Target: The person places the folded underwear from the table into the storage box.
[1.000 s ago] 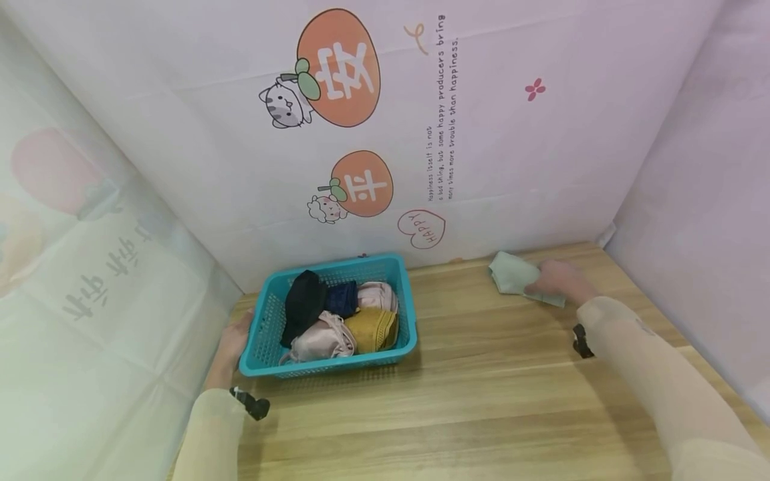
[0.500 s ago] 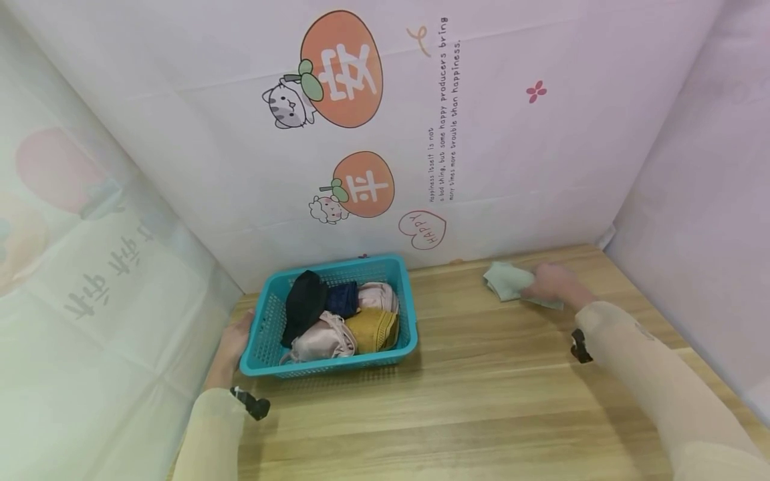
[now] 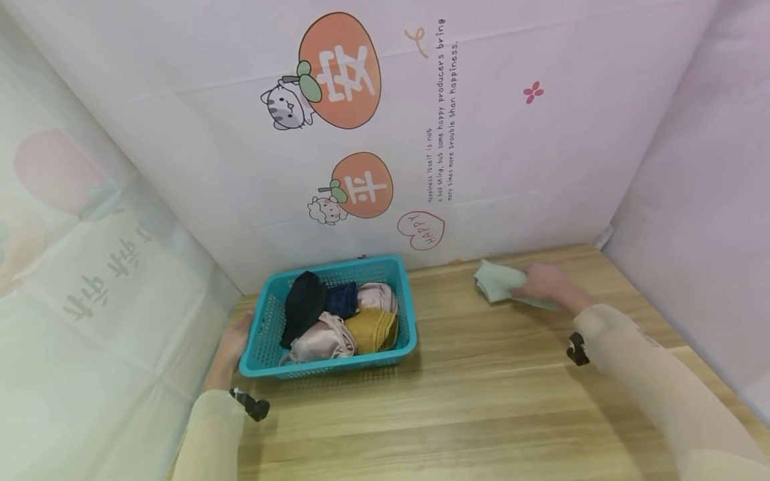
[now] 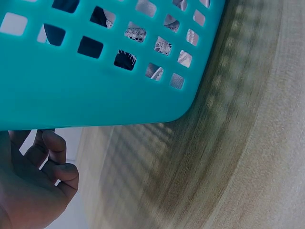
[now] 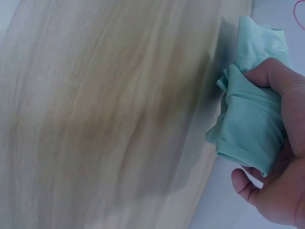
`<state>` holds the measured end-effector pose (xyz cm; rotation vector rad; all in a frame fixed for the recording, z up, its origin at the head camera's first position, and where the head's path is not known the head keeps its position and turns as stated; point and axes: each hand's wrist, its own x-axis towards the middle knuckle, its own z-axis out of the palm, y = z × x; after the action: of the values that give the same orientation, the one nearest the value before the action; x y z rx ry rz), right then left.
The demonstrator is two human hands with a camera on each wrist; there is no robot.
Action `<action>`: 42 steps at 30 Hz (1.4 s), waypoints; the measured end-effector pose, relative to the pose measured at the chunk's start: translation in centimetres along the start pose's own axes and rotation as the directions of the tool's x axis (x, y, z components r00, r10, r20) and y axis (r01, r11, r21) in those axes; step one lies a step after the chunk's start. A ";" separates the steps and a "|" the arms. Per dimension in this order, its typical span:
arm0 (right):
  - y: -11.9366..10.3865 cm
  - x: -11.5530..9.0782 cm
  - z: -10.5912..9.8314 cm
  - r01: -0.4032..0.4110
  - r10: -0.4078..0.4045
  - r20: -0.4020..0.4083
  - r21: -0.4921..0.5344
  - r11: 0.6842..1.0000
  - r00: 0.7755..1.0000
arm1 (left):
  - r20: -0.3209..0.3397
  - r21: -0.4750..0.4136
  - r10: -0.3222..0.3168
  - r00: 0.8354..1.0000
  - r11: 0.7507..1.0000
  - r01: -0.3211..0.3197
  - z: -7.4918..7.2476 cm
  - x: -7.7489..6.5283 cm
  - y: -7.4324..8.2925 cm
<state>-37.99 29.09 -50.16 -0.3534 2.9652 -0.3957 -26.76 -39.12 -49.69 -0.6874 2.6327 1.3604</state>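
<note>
My right hand (image 3: 546,282) holds a folded mint-green cloth garment (image 3: 498,280) low over the back right of the table. In the right wrist view, the thumb presses across the folds of the green garment (image 5: 252,119), with the other fingers mostly behind it. A turquoise plastic basket (image 3: 411,314) stands at the back left with folded clothes inside. At its left side, my left hand (image 3: 234,341) holds the edge. Curled fingers of the left hand (image 4: 35,186) go behind the basket's solid band (image 4: 95,102) in the left wrist view, their tips hidden.
Inside the basket lie a black piece (image 3: 304,300), a navy piece (image 3: 342,298), a mustard piece (image 3: 369,331) and two pale pink ones. Printed cloth walls (image 3: 481,153) close in the wooden table (image 3: 457,394) at the back and both sides.
My right hand has moved slightly left with the green garment, whose free end has shifted left and folded over. The left hand and the basket stay in place.
</note>
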 end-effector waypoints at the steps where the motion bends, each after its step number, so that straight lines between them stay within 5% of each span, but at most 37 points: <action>1: -0.1 0.1 0.0 0.003 -0.003 -0.004 0.003 1.000 1.000 | 0.000 0.003 -0.001 1.000 1.000 0.001 0.0 0.0 0.0; 15: -3.6 -0.5 -1.8 0.050 -0.047 -0.056 0.066 0.997 0.997 | 0.005 -0.004 0.003 1.000 1.000 -0.003 -0.1 0.0 0.0; 42: -9.9 -0.2 -3.5 0.152 -0.148 -0.119 0.028 0.988 0.982 | 0.002 0.006 -0.006 1.000 1.000 0.006 -0.1 0.0 0.0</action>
<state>-36.26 20.73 -44.15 -0.5714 3.0490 -0.5039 -26.79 -39.20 -49.62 -0.6914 2.6299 1.3506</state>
